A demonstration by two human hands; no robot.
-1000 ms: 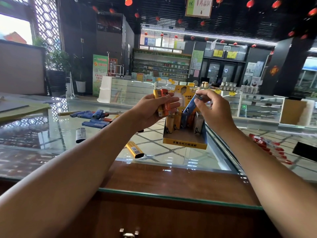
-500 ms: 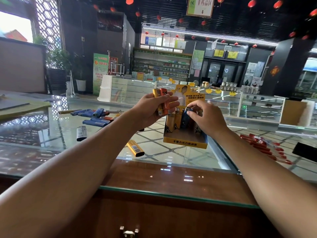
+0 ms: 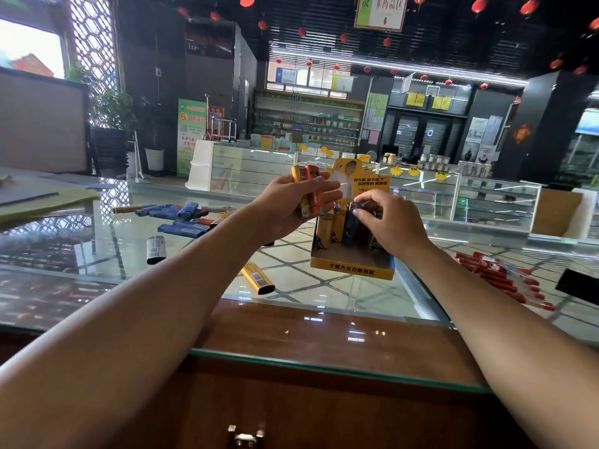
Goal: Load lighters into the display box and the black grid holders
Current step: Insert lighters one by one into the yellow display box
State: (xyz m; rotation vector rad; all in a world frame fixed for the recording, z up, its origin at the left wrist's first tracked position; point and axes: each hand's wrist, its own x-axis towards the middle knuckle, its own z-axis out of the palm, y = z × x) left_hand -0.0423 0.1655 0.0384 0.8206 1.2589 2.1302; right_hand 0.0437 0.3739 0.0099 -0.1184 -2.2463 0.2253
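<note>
Two hands are working over the counter (image 3: 97, 254) in the head view, the only view we are getting. Our left hand (image 3: 285, 209) is curling its fingers round a bundle (image 3: 309, 196) of yellow and orange lighters and holding it up just left of the box (image 3: 351, 268). Our right hand (image 3: 395, 222) is pinching the top of a blue lighter (image 3: 351, 225) between thumb and fingertips, standing it upright in the box's back row beside the seated lighters (image 3: 329, 230). The box is sitting under the right hand, and its front part is looking unfilled.

Left of the left hand, a blue pile (image 3: 181, 222) is lying loose on the glass, with a grey lighter (image 3: 155, 249) nearer us and a yellow lighter (image 3: 257, 281) lying below the left wrist. Right of the right forearm, red lighters (image 3: 499, 273) are lying in a heap. A black shape (image 3: 578, 283) is showing at the frame's edge, and we cannot tell whether it is a grid holder.

We are judging the risks this way. The box looks light and is standing on slick glass, so an off-centre push could be tipping it or sliding it away. The blue lighter could be catching on a neighbour and toppling the row. The bundle could be slipping from the left hand while our attention is on the right.
</note>
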